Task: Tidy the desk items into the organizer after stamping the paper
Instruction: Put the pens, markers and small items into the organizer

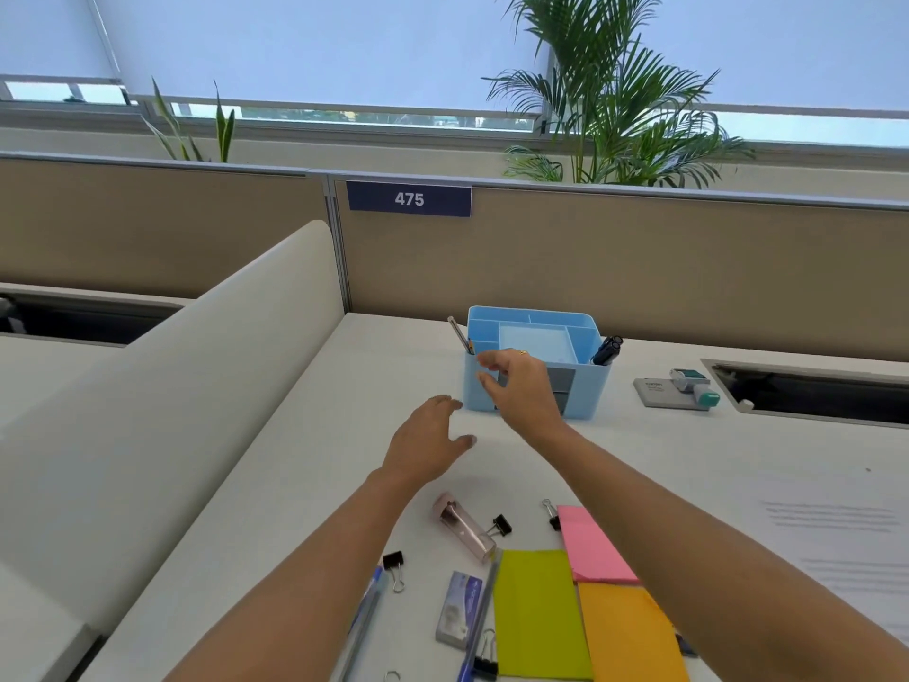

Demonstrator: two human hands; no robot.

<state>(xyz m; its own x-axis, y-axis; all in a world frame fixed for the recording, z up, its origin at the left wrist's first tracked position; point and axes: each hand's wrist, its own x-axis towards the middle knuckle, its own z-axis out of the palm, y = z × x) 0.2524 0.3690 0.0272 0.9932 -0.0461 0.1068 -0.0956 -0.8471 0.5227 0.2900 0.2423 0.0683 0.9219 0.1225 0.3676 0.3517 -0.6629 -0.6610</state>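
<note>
Right hand (521, 386): we see the fingers spread and loosely bent, with a gap between thumb and forefinger and nothing pinched in it. It is up against the front wall of the blue organizer (585, 386), near its left front corner; we cannot tell if it touches. There is a ring (523, 352) on one finger.

Left hand (428, 445): it is below and to the left of the right one, with the palm down over the desk (295, 435) and the fingers straight and spread, holding nothing. The fingertips are just beside the organizer's bottom left corner.

Behind the right hand, a pen (460, 334) leans in the organizer's left slot and black markers (607, 349) stand in its right slot. Further right of that hand, well apart from it, a teal stamp (696, 386) lies on a grey pad (654, 388).

Nearer us than both hands, loose items lie between the forearms:
- A pinkish see-through item (465, 526) sits with a black binder clip (500, 525) just beside it.
- A second clip (553, 516) touches the pink sticky notes (590, 548).
- The green notes (538, 612) and orange notes (629, 632) lie side by side below the pink ones.
- A small box (457, 610) and a grey pen (484, 607) lie left of the green notes.
- A third clip (395, 566) and a blue pen (366, 603) sit by the left forearm.
- A fourth clip (484, 654) is at the bottom edge.

A printed paper (831, 534) lies right of the right forearm. A plate reading 475 (408, 199) hangs on the partition, far behind everything.
</note>
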